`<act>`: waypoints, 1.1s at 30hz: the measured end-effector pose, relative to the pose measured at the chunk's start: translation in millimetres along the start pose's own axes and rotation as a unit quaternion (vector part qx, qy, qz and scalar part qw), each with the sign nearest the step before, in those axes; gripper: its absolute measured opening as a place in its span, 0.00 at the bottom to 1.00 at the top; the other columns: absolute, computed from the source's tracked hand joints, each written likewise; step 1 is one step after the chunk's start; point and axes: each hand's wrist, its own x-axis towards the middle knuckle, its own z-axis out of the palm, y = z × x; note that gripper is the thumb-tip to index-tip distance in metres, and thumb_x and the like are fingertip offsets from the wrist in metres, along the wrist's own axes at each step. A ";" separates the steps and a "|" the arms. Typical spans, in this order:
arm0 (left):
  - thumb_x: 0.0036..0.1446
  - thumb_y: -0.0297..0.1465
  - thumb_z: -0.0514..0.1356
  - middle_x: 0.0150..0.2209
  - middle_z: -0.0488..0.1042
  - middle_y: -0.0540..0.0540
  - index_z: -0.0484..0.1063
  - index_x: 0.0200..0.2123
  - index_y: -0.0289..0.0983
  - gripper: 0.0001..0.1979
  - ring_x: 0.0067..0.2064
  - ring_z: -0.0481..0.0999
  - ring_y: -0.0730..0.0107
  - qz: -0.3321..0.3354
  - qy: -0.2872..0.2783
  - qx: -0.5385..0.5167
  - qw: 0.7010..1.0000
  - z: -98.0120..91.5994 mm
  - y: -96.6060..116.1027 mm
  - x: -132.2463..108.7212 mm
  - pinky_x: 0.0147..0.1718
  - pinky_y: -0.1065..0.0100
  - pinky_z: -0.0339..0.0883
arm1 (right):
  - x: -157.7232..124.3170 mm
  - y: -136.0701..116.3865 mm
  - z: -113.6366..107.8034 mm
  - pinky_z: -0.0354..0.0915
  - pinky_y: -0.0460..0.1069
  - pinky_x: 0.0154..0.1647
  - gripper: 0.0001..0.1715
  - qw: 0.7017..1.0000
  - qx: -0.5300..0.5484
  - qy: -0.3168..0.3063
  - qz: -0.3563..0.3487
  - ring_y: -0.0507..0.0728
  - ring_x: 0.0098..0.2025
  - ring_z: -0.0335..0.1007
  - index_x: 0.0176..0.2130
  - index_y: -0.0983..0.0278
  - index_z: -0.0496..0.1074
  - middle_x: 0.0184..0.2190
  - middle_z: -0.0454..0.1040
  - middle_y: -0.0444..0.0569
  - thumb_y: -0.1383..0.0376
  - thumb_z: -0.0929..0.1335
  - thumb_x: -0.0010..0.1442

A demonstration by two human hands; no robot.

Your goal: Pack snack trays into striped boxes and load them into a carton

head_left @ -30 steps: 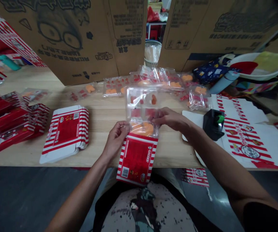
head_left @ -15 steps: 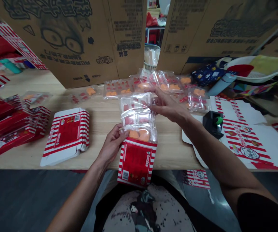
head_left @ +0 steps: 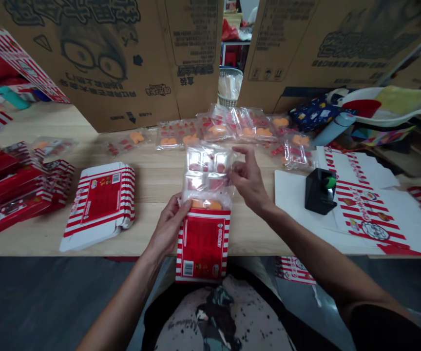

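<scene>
A red-and-white striped box [head_left: 203, 243] stands upright at the table's front edge, near my body. My left hand [head_left: 170, 222] grips its upper left side, thumb over the rim. Out of the box's top sticks a clear plastic packet [head_left: 208, 178] with red pieces in its upper cells and orange pieces at the rim; its lower end is hidden in the box. My right hand [head_left: 249, 180] pinches the packet's right edge between thumb and bent fingers. More clear packets [head_left: 232, 126] with red and orange pieces lie in a row beyond my hands.
Flattened striped boxes [head_left: 103, 197] are stacked at left, beside filled-looking red boxes [head_left: 9, 195]. A black tape dispenser [head_left: 320, 191] sits on white card at right, near striped sheets [head_left: 374, 209]. Large cardboard cartons [head_left: 123, 63] wall the back. A bottle [head_left: 333, 127] leans by a white basket [head_left: 408, 105].
The packet's orange part has sunk lower into the box. My right hand has moved down and slightly right along the packet's edge, and the box has shifted slightly left.
</scene>
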 end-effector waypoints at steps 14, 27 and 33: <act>0.55 0.39 0.70 0.54 0.76 0.44 0.61 0.62 0.45 0.34 0.49 0.78 0.60 0.019 0.007 0.026 0.999 -1.0 -1.7 -7.8 0.50 0.61 0.73 | 29.7 -4.0 -30.2 0.66 0.49 0.41 0.10 0.918 -0.134 -0.371 -0.042 0.53 0.37 0.70 0.42 0.64 0.78 0.36 0.75 0.47 0.64 0.69 0.62; 0.61 0.36 0.64 0.38 0.78 0.48 0.76 0.46 0.40 0.11 0.32 0.74 0.70 0.140 -0.158 0.454 0.866 -29.5 45.3 -19.8 0.31 0.72 0.68 | -9.1 -32.6 -37.0 0.69 0.60 0.55 0.08 0.837 -0.190 -0.496 -0.134 0.63 0.59 0.69 0.42 0.60 0.78 0.61 0.67 0.56 0.61 0.69 0.66; 0.60 0.35 0.66 0.42 0.80 0.44 0.75 0.49 0.41 0.14 0.37 0.79 0.63 0.364 -0.067 0.555 0.745 -12.0 90.6 -16.9 0.38 0.67 0.72 | -18.3 -76.0 -32.8 0.70 0.53 0.41 0.19 0.888 -0.317 -0.261 -0.210 0.59 0.39 0.71 0.52 0.62 0.69 0.42 0.71 0.53 0.73 0.66 0.62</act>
